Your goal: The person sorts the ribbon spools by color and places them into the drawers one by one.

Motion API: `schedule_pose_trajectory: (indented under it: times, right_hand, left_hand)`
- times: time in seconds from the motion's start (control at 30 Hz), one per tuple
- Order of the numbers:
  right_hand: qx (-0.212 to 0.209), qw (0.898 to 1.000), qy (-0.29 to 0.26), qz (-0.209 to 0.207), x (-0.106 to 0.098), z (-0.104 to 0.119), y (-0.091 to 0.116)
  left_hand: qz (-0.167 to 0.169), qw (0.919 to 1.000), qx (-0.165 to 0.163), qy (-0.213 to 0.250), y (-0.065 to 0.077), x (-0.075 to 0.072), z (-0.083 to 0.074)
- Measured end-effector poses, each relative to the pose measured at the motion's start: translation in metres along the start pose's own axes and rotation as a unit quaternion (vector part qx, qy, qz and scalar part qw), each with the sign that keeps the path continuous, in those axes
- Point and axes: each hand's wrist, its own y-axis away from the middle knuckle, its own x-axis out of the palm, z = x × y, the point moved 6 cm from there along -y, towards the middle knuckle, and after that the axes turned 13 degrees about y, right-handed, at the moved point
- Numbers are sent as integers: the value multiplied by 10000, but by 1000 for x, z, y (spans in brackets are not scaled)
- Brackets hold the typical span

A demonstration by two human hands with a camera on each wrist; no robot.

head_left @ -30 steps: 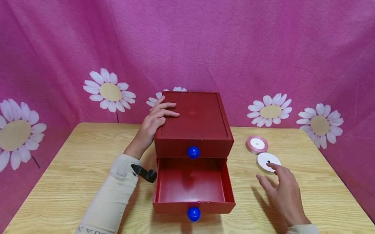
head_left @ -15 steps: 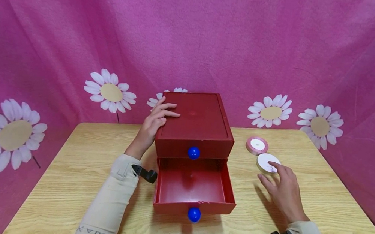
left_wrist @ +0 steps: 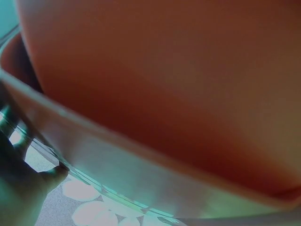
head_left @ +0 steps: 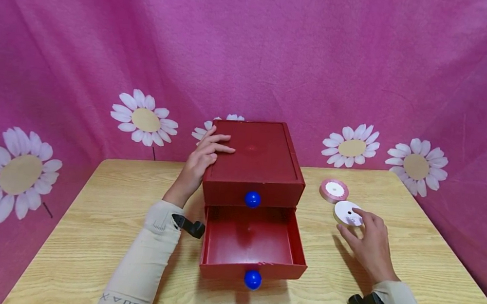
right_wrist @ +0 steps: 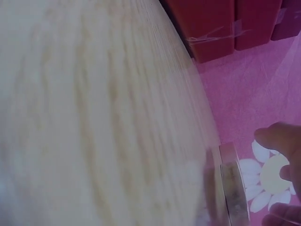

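Observation:
A red drawer unit [head_left: 252,153] with blue knobs stands on the table, its lower drawer [head_left: 250,243] pulled out with nothing inside. My left hand [head_left: 196,164] rests on the unit's top left edge, fingers spread over the top. In the left wrist view the red drawer [left_wrist: 155,155] fills most of the picture. At the right, my right hand [head_left: 368,245] reaches over a white-faced ribbon spool [head_left: 345,214] lying flat, index fingertip at its top face and thumb in front of it. The right wrist view shows that spool [right_wrist: 235,193] edge-on beside the fingers.
A pink ribbon spool [head_left: 333,190] lies just behind the white-faced one. Wooden tabletop [head_left: 133,195] surrounds the unit. A pink cloth [head_left: 253,50] with large daisies hangs behind and at both sides.
Printing has come into view on the white-faced spool's top, and its centre hole shows again after being out of sight. My right index fingertip has shifted slightly right; my left hand stays on the unit.

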Motion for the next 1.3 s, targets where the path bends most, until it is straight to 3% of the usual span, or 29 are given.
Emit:
schedule_pose_trajectory:
  times: [0.47, 0.83, 1.3]
  right_hand:
    - [-18, 9999, -122, -44, 9, -11, -9]
    - [201, 9990, -119, 387, 15, -15, -18]
    - [89, 9992, -32, 378, 23, -18, -28]
  left_hand:
    - [-21, 9999, -103, -30, 0, -1, 3]
    - [-25, 9999, -122, -67, 1, -1, 3]
    - [-32, 10000, -76, -31, 1, -1, 2]
